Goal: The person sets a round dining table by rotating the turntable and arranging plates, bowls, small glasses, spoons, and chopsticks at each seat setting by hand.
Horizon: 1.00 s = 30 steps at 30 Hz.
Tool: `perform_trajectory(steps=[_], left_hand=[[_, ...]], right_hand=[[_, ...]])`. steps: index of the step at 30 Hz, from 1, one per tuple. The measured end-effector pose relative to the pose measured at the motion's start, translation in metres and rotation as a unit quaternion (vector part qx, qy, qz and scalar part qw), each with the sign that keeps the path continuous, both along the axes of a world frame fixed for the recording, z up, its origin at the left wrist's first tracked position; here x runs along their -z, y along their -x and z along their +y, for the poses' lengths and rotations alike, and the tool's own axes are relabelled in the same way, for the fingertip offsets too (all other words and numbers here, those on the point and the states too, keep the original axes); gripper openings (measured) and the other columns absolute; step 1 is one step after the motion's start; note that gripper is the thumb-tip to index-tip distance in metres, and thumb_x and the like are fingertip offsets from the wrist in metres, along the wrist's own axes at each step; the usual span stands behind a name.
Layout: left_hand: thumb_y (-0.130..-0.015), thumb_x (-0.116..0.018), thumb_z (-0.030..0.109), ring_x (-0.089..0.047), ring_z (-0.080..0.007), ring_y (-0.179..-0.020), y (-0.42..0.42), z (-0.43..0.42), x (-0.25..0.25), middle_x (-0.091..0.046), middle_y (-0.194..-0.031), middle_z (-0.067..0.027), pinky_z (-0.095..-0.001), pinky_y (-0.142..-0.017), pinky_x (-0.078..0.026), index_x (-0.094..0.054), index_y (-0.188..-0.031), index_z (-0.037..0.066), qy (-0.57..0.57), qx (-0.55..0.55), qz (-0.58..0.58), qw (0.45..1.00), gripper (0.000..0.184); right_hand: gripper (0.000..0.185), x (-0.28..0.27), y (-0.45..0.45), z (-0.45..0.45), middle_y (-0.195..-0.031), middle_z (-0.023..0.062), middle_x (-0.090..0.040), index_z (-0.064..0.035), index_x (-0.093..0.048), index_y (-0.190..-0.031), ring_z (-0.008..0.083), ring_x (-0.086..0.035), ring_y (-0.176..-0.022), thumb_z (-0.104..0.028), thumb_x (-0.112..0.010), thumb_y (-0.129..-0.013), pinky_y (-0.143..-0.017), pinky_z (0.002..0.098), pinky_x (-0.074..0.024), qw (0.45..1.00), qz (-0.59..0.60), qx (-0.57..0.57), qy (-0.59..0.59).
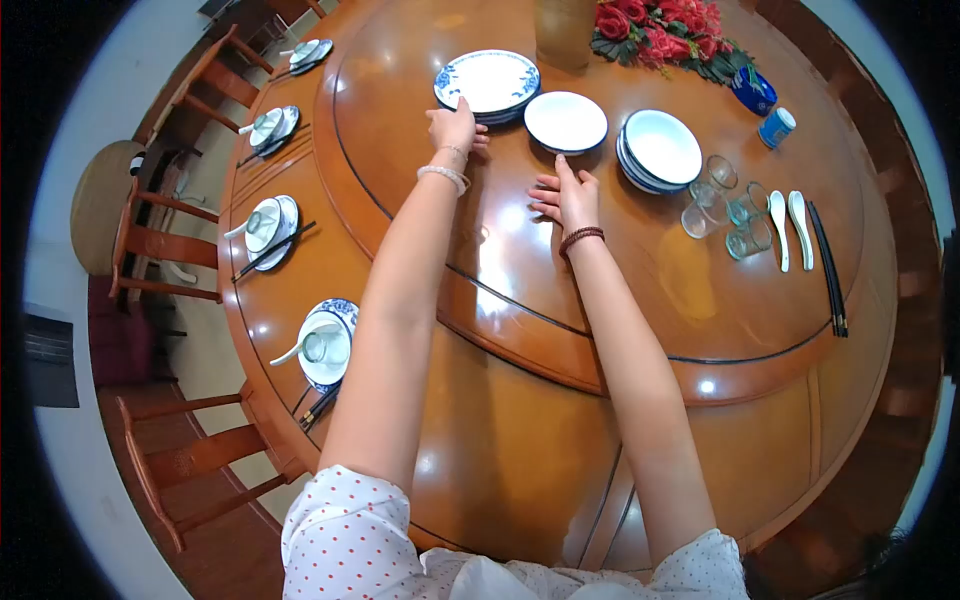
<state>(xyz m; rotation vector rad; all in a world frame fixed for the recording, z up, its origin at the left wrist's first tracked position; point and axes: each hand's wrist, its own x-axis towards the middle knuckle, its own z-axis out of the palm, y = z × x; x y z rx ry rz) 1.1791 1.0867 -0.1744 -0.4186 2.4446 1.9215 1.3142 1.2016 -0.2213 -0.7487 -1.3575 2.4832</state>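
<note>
My left hand (458, 130) is at the near left edge of a stack of blue-and-white plates (488, 80). Its thumb overlaps the rim, while the other fingers stretch out in front of the stack; whether they press on it I cannot tell. Just right of these plates is a white bowl with a dark blue rim (566, 120). My right hand (570, 198) is open below that bowl, fingers spread to the left and thumb tip at the bowl's near edge. Farther right stands a stack of white bowls (660, 148).
The round turntable (540, 290) also carries several glasses (748, 222), two white spoons (790, 230), black chopsticks (826, 265), a blue-and-white can (777, 128) and red flowers (665, 35). Place settings (325, 345) line the table's left rim, beside wooden chairs (200, 455).
</note>
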Motion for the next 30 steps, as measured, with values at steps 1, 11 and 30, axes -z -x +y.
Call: perform_trajectory(steps=[1,11,30], left_hand=[[-0.089,-0.045,0.030,-0.059,-0.0215,-0.047,0.006,0.003,0.009,-0.063,-0.068,-0.0160,-0.0324,-0.041,-0.051,-0.044,-0.094,-0.011,-0.001,-0.010,0.009,1.000,0.041],[-0.084,-0.032,0.005,-0.060,-0.0192,-0.045,-0.010,0.018,0.011,-0.064,-0.069,-0.0180,-0.0267,-0.033,-0.044,-0.047,-0.093,-0.010,-0.049,0.039,-0.057,0.996,0.022],[-0.092,-0.031,0.008,-0.054,-0.0140,-0.041,-0.223,-0.085,0.008,-0.058,-0.073,-0.0171,-0.0191,-0.027,-0.034,-0.016,-0.123,0.007,-0.191,0.154,0.136,0.960,0.034]], right_hand=[[0.077,0.010,0.010,0.001,-0.085,0.0219,-0.059,0.0054,-0.001,-0.128,0.0258,-0.062,-0.056,-0.032,-0.054,-0.085,-0.039,0.0320,-0.0494,1.000,0.007,-0.004,0.004],[0.054,0.002,0.029,0.023,-0.102,0.0335,-0.049,0.0049,-0.008,-0.115,0.0407,-0.062,-0.069,-0.022,-0.046,-0.088,-0.050,0.0447,-0.0554,0.995,-0.037,0.077,0.045],[0.034,-0.050,-0.218,0.001,-0.089,0.0222,-0.056,0.0016,-0.027,-0.117,0.0249,-0.061,-0.060,-0.012,-0.036,-0.088,-0.049,0.0296,-0.0527,0.996,0.036,-0.026,-0.075]])
